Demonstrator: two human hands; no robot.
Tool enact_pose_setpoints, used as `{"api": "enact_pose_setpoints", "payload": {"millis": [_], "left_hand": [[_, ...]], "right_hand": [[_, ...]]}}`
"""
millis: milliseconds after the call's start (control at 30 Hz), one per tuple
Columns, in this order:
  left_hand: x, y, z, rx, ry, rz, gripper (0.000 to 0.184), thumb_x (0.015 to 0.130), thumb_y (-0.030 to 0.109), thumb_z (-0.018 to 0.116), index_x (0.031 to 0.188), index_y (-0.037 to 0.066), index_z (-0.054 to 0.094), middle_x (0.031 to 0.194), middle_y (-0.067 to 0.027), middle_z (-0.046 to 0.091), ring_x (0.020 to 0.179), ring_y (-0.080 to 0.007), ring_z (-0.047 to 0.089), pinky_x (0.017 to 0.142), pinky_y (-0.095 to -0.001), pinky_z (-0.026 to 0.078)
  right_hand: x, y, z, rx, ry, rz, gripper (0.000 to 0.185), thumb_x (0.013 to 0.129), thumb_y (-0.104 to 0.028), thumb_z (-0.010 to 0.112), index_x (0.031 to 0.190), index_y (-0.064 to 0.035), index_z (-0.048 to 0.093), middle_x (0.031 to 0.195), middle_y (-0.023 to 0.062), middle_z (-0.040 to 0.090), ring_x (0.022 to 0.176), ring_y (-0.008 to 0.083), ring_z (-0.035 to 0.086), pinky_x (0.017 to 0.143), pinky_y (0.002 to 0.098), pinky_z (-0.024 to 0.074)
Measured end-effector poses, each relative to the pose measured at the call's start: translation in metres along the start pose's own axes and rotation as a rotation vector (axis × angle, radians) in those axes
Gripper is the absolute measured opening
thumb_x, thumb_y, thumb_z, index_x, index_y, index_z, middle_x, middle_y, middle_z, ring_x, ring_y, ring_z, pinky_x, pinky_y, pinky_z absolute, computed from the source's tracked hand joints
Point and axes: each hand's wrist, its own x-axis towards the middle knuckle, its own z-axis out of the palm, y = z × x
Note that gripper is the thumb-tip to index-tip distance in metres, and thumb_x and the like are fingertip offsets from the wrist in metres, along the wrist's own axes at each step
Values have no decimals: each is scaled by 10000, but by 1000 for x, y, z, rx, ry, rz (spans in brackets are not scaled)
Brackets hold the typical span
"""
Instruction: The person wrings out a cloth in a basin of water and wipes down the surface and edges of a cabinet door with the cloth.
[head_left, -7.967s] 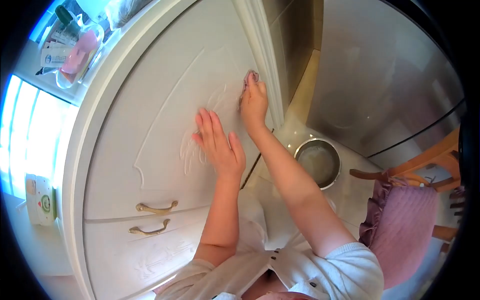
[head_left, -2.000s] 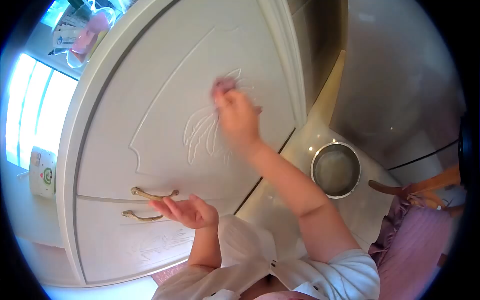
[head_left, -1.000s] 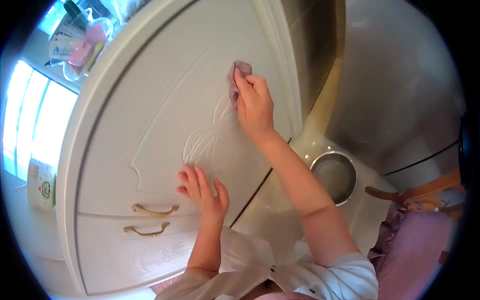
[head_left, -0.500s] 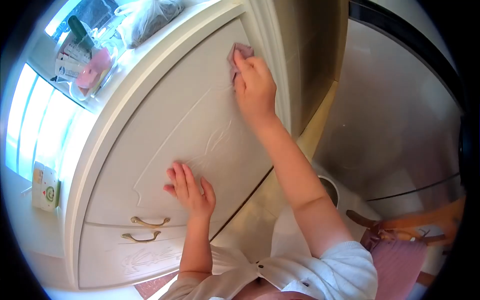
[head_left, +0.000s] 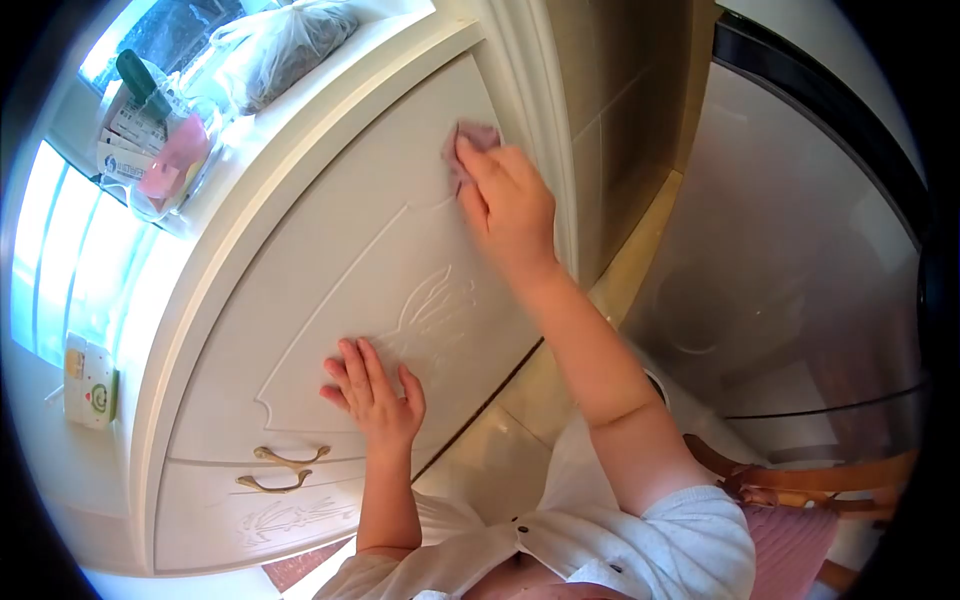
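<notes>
Far left: a small pale box [head_left: 90, 385] with a round green print.
Upper left: a clear container [head_left: 205, 160] with a glossy pink piece [head_left: 175, 157], near a crinkled, translucent plastic bag [head_left: 285, 55] on the smooth white desk [head_left: 270, 130].
Handles: two curved, brass-coloured pulls, the upper handle [head_left: 290, 458] on the door, the lower handle [head_left: 275, 482] on the drawer front [head_left: 215, 505].
Left hand: the left hand [head_left: 375, 400] lies against the door, fingers spread.
Door: the smooth white door [head_left: 320, 290] carries raised, leaf-like relief.
Cloth: soft, crumpled, dusky pink — the cloth [head_left: 472, 145] lies against the door's upper right part.
Right hand: the right hand [head_left: 510, 205] pinches the cloth — thumb and fingers bunched.
Far right: a glossy grey panel [head_left: 780, 260] above a wooden chair [head_left: 840, 475] with ribbed pink fabric [head_left: 790, 540].
</notes>
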Motion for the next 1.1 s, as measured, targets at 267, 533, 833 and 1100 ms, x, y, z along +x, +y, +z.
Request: {"api": "enact_pose_setpoints", "payload": {"millis": [267,533,833,1100], "left_hand": [[-2,-1,2,25,0,11,670,829,155,578,1428,-53,362,1534,-208,280,1476,-345,71,1148,-494,-90],[-2,0,1,51,-16,30,675,831,161,578,1433,-49,355,1543,-200,264,1477,-345,65,1153,-500,-72],[-2,0,3,69,-17,22,674,837,167,582,1438,-36,356,1549,-194,253,1476,-346,65,1153,-501,-70],[-1,0,1,70,-22,21,665,844,172,579,1437,-36,360,1549,-193,252,1477,-342,61,1153,-492,-77]], "right_hand": [[25,3,2,15,24,11,343,753,0,669,1093,-26,639,847,102,583,762,279,591,628,372,490],[-7,8,3,-17,26,35,381,771,-64,672,1143,-79,588,834,83,601,692,271,599,563,362,489],[2,11,-4,-140,-124,2,539,804,-89,644,1317,-170,501,802,54,604,635,247,593,512,371,472],[8,7,-6,-93,-160,42,546,812,-88,631,1333,-185,497,755,38,584,604,244,580,491,371,461]]}}
